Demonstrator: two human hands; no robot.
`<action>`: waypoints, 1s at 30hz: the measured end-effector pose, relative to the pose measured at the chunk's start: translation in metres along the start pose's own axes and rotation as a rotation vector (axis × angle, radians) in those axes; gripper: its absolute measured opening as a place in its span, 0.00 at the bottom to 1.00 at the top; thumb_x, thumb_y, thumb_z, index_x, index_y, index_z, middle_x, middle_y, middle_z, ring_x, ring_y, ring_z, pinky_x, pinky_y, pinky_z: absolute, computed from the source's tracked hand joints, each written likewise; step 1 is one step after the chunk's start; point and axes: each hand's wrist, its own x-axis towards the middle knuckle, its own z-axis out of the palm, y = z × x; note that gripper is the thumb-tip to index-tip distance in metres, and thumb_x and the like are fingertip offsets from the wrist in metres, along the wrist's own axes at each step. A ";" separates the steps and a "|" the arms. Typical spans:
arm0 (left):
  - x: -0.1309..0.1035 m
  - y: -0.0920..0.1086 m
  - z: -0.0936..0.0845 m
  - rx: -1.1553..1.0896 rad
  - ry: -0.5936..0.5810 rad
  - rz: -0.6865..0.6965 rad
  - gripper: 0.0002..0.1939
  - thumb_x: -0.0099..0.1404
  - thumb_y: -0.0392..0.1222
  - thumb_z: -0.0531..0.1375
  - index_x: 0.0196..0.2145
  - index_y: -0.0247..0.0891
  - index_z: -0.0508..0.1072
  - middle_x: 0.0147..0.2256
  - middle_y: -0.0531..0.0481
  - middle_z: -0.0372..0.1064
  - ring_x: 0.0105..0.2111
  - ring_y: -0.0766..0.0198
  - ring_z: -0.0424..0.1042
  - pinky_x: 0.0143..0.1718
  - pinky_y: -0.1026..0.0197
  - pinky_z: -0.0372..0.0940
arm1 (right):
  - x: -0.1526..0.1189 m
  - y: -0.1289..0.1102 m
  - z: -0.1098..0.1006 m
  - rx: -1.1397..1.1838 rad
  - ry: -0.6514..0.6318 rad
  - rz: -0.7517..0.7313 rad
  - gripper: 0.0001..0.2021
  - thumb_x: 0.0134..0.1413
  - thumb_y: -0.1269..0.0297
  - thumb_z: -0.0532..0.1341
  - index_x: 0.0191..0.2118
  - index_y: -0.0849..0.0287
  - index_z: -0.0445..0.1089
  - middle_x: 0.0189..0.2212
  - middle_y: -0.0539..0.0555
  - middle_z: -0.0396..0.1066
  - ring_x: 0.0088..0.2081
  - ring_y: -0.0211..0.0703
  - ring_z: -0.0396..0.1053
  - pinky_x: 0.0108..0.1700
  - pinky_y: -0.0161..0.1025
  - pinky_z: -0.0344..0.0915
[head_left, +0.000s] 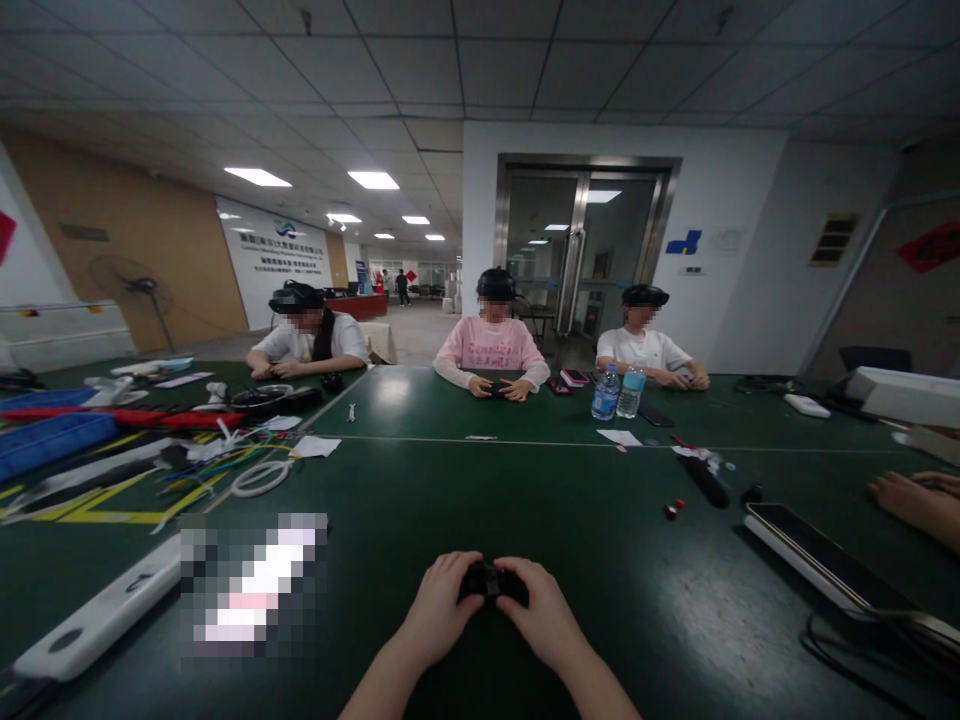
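Near the front of the green table [390, 510], both hands are closed around one small black object [492, 580]. My left hand [444, 602] grips its left end, with the thumb on the near side and the fingers curled over the far side. The right end sits in my right hand [543, 608] in much the same way. Between the two thumbs a short dark middle part shows. The fingers cover both ends, and its exact kind cannot be made out.
Left lie a white bar-shaped device [105, 605], a coiled white cable [261, 478] and a blue tray [56, 445]. Two water bottles [606, 393] stand across the table. A phone-like slab [832, 560] lies right, near another person's hand [915, 500]. Three people sit opposite.
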 end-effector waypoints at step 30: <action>0.002 -0.004 0.002 -0.017 0.017 -0.005 0.26 0.54 0.39 0.54 0.52 0.41 0.62 0.53 0.48 0.61 0.53 0.58 0.58 0.54 0.55 0.53 | -0.002 -0.006 -0.003 -0.037 -0.040 0.010 0.16 0.45 0.68 0.58 0.43 0.50 0.68 0.45 0.48 0.68 0.50 0.46 0.63 0.51 0.43 0.58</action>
